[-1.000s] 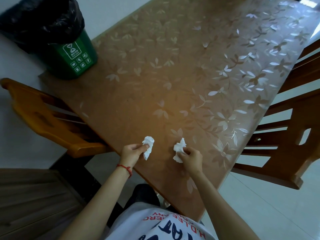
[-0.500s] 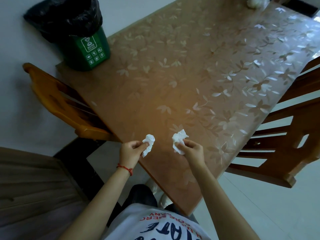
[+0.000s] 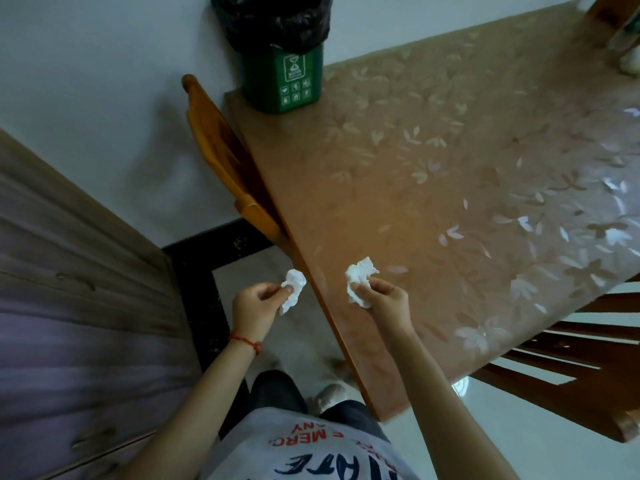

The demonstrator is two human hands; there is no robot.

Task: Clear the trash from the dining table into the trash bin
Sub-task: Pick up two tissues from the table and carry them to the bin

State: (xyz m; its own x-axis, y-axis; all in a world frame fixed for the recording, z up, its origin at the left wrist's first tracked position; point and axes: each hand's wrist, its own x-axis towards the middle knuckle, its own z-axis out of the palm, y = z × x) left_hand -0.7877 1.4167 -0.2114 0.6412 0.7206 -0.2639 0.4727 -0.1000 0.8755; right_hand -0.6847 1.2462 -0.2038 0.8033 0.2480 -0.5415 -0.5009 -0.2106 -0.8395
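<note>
**Two crumpled tissues in hand, bin waiting at the table's far corner**

Nearest the camera, the person's printed shirt [image 3: 304,448] fills the 6 o'clock edge, with both bare forearms reaching up from it. The left hand [image 3: 254,306], a red string [image 3: 244,341] round its wrist, pinches a crumpled white tissue [image 3: 293,285] between thumb and curled fingers; this hand and its tissue hang over the floor, just off the table's near-left edge. The right hand [image 3: 382,297] grips a second crumpled tissue [image 3: 360,277] in curled fingers, held over the table [image 3: 433,188] just inside that same edge. Whether this tissue touches the tabletop cannot be told.

The table runs from 6 o'clock out toward 1 o'clock, covered in a brown cloth with a pale leaf pattern. A dark wooden chair [image 3: 568,372] stands against its side at 4 o'clock. A lighter wooden chair [image 3: 221,150] is tucked against the left edge at about 10 o'clock from the hands. A wooden cabinet [image 3: 69,306] takes up the 8 o'clock side.

Farthest off, at 12 o'clock, a green trash bin [image 3: 287,81] lined with a black bag [image 3: 273,19] stands upright on the table's far-left corner, well apart from both hands.
</note>
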